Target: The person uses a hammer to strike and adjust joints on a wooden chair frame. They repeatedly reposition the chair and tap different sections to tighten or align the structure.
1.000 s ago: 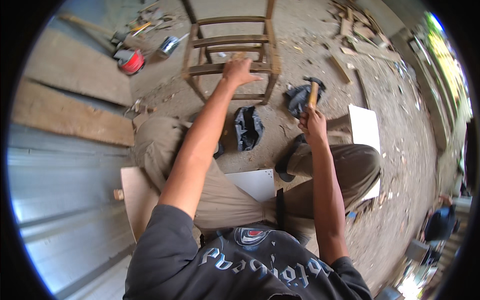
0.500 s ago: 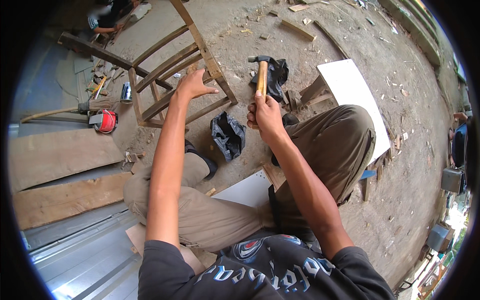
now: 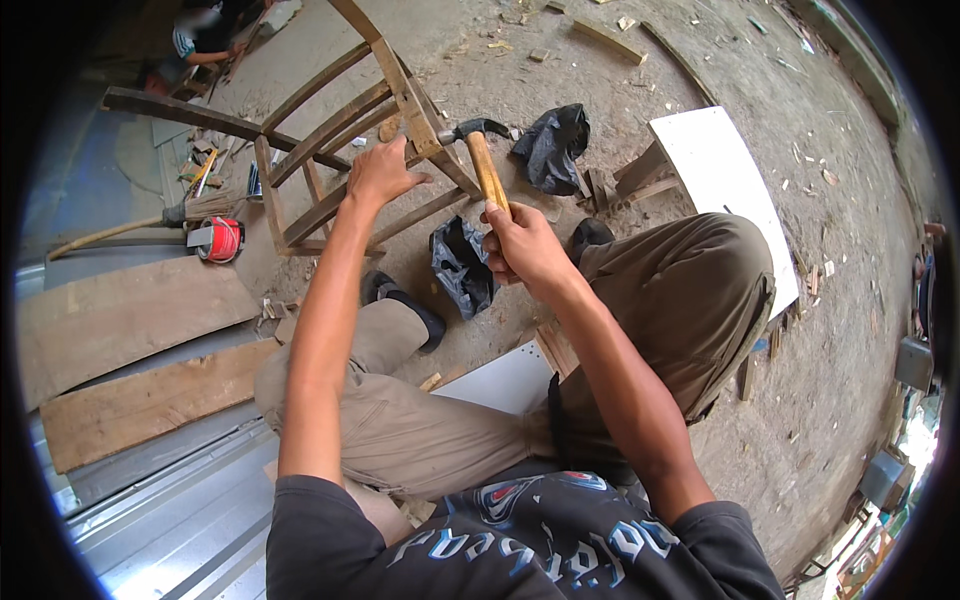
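Note:
A wooden chair frame lies tipped over on the ground in front of me. My left hand grips one of its rails near the right corner, thumb stuck out to the right; most of its fingertips are hidden. In my right hand is a claw hammer, held round its wooden handle. The hammer's dark head is beside the frame's corner, close to my left hand; whether it touches the wood I cannot tell. Below the hammer, between my feet, an open black plastic bag sits on the ground.
Another black bag lies beyond the hammer. At right stands a white-topped piece on wooden legs. Wood offcuts litter the dirt. Leftward are planks, a red container and a broom. Another person crouches at far left.
The hammer has swung left and down, its head coming from over the far black bag to the chair frame's corner. My left hand stays on the frame.

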